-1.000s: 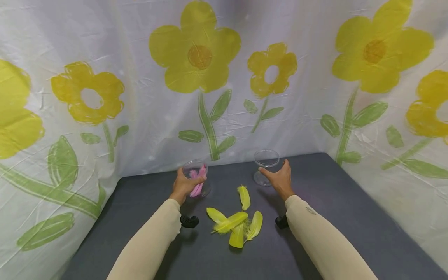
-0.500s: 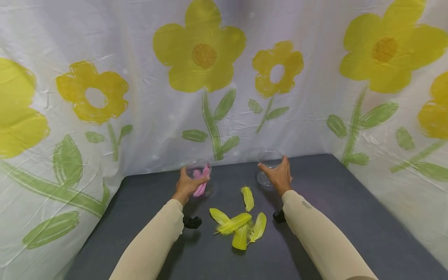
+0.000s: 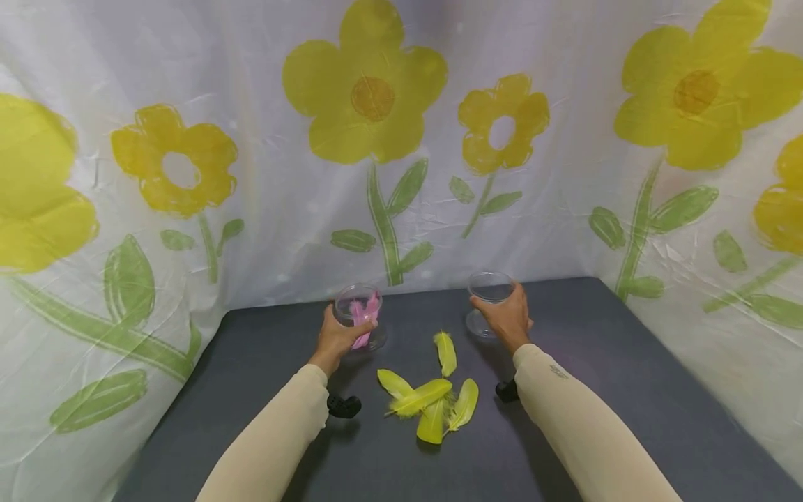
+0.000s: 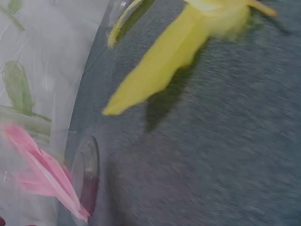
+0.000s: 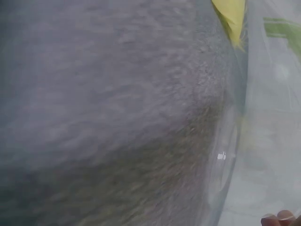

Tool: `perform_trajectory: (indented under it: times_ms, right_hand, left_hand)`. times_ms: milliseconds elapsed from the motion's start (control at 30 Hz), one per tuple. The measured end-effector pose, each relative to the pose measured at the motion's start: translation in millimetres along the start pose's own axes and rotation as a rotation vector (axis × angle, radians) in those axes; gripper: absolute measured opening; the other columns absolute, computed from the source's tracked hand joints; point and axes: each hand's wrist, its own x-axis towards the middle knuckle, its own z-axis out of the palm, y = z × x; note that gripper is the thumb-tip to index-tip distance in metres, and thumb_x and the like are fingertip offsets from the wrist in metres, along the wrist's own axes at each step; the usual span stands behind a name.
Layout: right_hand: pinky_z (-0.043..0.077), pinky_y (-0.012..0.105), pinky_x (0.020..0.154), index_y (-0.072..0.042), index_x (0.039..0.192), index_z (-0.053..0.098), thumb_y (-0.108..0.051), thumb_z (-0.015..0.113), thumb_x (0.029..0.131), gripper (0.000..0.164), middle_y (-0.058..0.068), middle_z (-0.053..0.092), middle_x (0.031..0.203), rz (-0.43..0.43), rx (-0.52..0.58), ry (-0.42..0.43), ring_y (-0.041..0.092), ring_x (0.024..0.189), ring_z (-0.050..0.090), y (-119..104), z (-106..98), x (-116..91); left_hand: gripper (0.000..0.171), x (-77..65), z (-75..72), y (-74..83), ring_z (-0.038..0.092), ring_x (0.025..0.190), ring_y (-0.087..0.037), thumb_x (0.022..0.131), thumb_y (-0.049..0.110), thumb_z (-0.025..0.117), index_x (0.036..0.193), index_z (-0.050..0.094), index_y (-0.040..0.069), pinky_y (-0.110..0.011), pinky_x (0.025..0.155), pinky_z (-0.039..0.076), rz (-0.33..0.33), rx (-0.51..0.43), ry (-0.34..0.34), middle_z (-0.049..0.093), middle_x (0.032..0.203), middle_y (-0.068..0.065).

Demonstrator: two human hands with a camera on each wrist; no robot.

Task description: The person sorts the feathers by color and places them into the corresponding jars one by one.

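The left hand point(image 3: 335, 337) grips a clear cup point(image 3: 344, 305) of pink feathers point(image 3: 364, 321), the right hand point(image 3: 510, 318) a second cup point(image 3: 488, 289), fingers curled round; probably light, slick plastic, best held gently.

Yellow feathers point(image 3: 422, 398) and pink feathers point(image 3: 358, 312) are noted, counter point(image 3: 633, 369) dark grey, sleeves point(image 3: 266, 432) beige, backdrop point(image 3: 276, 202) white with yellow-and-green floral print.

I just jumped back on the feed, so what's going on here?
A person holds a clear cup in each hand. The left hand grips the left cup, which has pink feathers inside. The right hand grips the right cup, with nothing visible in it. Five yellow feathers lie on the dark table in front of the person, nearer than the cups; neither hand is touching them.
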Motion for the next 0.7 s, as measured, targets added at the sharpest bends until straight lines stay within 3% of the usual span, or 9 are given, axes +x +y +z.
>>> perform_trajectory:
  times_ms: [200,433,533,700]
  right_hand:
    - [0.018,0.064,0.098,-0.006,0.148,0.024,-0.058,0.076,0.073,0.105,0.019,0.036,0.143,0.007,-0.032,-0.014,0.038,0.128,0.038,5,-14,-18]
    - [0.019,0.065,0.096,-0.002,0.145,0.029,-0.049,0.080,0.072,0.100,0.022,0.041,0.138,0.005,-0.037,-0.015,0.040,0.123,0.041,7,-32,-42]
    - [0.021,0.063,0.096,-0.002,0.145,0.029,-0.049,0.081,0.072,0.102,0.022,0.041,0.139,0.012,-0.049,-0.019,0.040,0.123,0.042,9,-39,-53]
    - [0.029,0.059,0.097,-0.001,0.145,0.029,-0.048,0.081,0.071,0.102,0.022,0.041,0.140,0.001,-0.050,-0.025,0.040,0.123,0.042,8,-50,-70]
  left_hand:
    - [0.116,-15.4,-12.1,-11.0,0.024,0.136,-0.044,0.076,0.044,0.080,0.153,0.004,0.004,-0.059,0.104,0.026,-0.044,-0.067,-0.039,0.018,0.152,-0.027]
    - [0.103,-37.6,-26.3,-21.3,0.033,0.131,-0.045,0.081,0.042,0.077,0.152,0.014,0.003,-0.060,0.103,0.027,-0.088,-0.099,-0.036,0.030,0.147,-0.028]
    - [0.100,-47.7,-24.3,-25.2,0.037,0.129,-0.045,0.080,0.043,0.077,0.150,0.021,0.001,-0.061,0.102,0.028,-0.076,-0.110,-0.038,0.035,0.144,-0.028]
    - [0.089,-61.7,-10.5,-28.4,0.048,0.120,-0.041,0.079,0.041,0.079,0.145,0.035,0.000,-0.056,0.095,0.039,-0.040,-0.181,-0.040,0.044,0.138,-0.027]
